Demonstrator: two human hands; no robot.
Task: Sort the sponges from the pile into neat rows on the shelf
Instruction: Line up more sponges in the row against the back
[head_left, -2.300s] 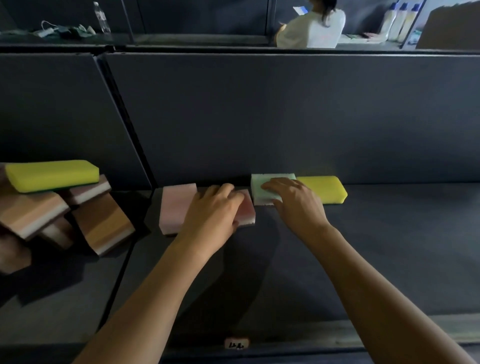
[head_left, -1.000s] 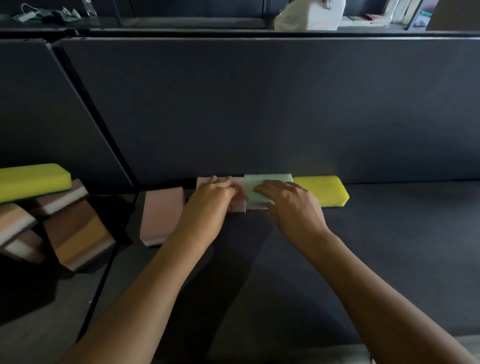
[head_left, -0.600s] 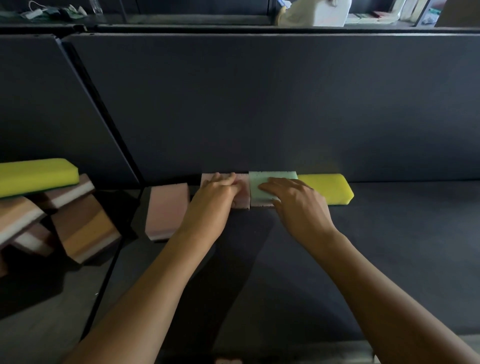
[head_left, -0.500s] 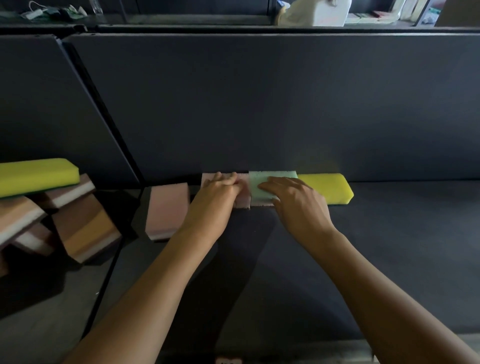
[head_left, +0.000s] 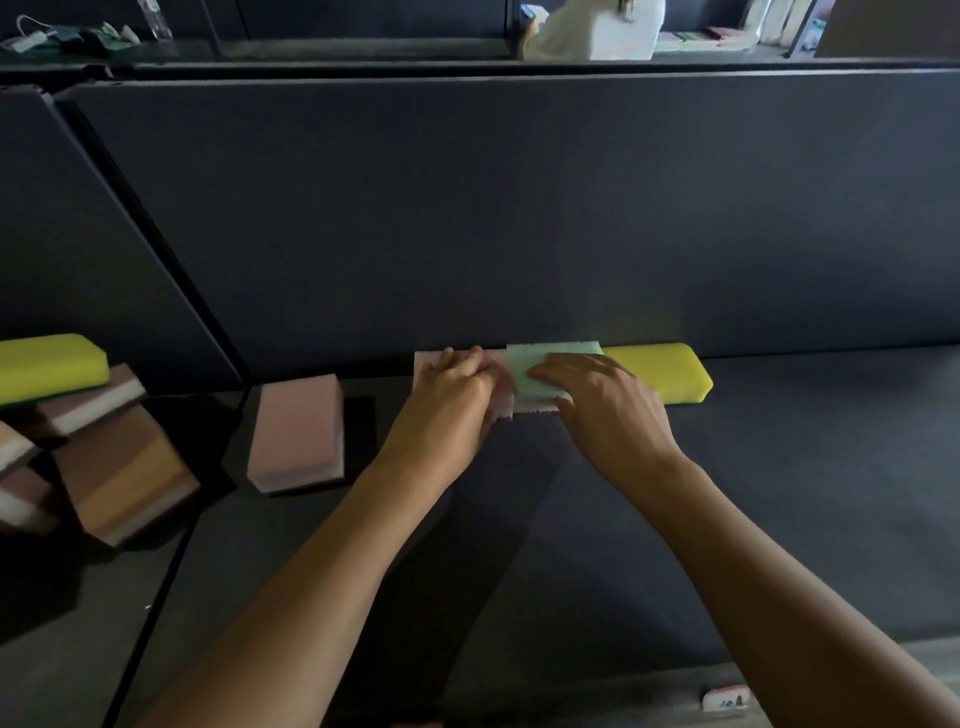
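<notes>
Head view: three sponges sit in one row against the dark back panel (head_left: 467, 234) of the dark grey shelf (head_left: 779, 493), edges touching. They are a pink rectangular foam sponge (head_left: 503, 400), a pale green rectangular foam sponge (head_left: 524, 374) and a yellow round-cornered foam sponge (head_left: 670, 371).

The left hand (head_left: 449, 410) lies on the pink one with its fingers bent over the far edge; grip or mere press cannot be told. The right hand (head_left: 597, 400) rests on the green one, fingers nearly straight, grasping nothing.

Outstanding: a larger pink block sponge (head_left: 296, 431) lies loose to the left, apart from the row. The pile of brown-and-white sponges (head_left: 119, 467), topped by a second yellow sponge (head_left: 52, 366), waits at far left.

Assessment: early stage, with the first row being squared and most of the sorting left.
</notes>
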